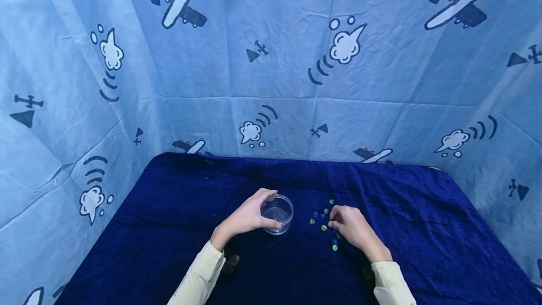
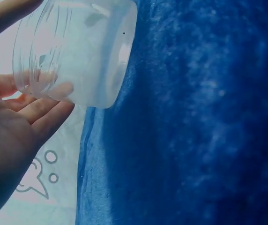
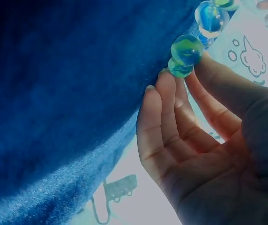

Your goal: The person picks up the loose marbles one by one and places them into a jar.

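In the head view, my left hand grips a clear, round plastic jar from its left side, thumb at the near side and fingers at the far side. The left wrist view shows the jar side-on, see-through, with ridges near its mouth. My right hand reaches down to a loose group of glass marbles, its thumb and fingers bent toward each other. Around its fingertips lie a yellow-green marble and a blue marble. In the right wrist view, a green-blue marble overlaps the thumb tip; whether any is pinched is unclear.
A dark blue velvety cloth covers the table. Pale blue curtains printed with planes and clouds stand behind and at both sides. More marbles, such as a green one, lie between the jar and my right hand.
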The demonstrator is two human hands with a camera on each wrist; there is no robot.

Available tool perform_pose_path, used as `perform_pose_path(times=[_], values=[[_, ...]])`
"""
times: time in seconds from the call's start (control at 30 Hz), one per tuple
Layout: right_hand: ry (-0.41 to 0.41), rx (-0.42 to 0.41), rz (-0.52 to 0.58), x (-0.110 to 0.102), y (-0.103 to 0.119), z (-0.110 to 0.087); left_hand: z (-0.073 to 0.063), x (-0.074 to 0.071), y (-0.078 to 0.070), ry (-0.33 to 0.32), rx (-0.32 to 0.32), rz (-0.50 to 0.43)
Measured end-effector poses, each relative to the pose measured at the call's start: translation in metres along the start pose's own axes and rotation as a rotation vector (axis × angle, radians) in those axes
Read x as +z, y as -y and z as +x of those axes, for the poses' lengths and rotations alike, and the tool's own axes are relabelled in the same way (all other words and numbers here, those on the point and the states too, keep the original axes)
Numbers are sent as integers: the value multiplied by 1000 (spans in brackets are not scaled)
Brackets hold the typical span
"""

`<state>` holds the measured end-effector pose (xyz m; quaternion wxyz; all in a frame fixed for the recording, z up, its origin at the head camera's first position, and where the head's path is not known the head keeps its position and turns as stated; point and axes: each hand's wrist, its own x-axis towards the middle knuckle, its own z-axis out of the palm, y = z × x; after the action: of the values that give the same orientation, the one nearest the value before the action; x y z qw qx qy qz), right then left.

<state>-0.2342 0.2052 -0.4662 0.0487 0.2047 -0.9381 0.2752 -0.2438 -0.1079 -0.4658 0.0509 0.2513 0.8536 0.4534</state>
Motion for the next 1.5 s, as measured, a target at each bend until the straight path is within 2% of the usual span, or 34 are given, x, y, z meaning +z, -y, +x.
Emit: perform_pose_path(times=[0.27, 0.43, 0.73, 0.97, 1.07, 1.23, 1.5], values=[[7, -47, -63, 2, 4, 0, -1, 3, 2, 13, -64, -44], [-36, -43, -56, -2, 13, 1, -1, 5, 2, 17, -72, -54], [-195, -22, 148, -14, 42, 4, -2, 6, 3, 17, -101, -116], [-269, 46, 338, -15, 54, 4, -1, 7, 5, 14, -112, -150], [-268, 49, 399, -11, 62, 8, -1, 7, 6, 9, -112, -157], [-222, 39, 488, 0, 76, 18, -1, 7, 7, 3, -122, -167], [-165, 47, 531, 25, 91, 31, -2, 8, 9, 10, -110, -200]])
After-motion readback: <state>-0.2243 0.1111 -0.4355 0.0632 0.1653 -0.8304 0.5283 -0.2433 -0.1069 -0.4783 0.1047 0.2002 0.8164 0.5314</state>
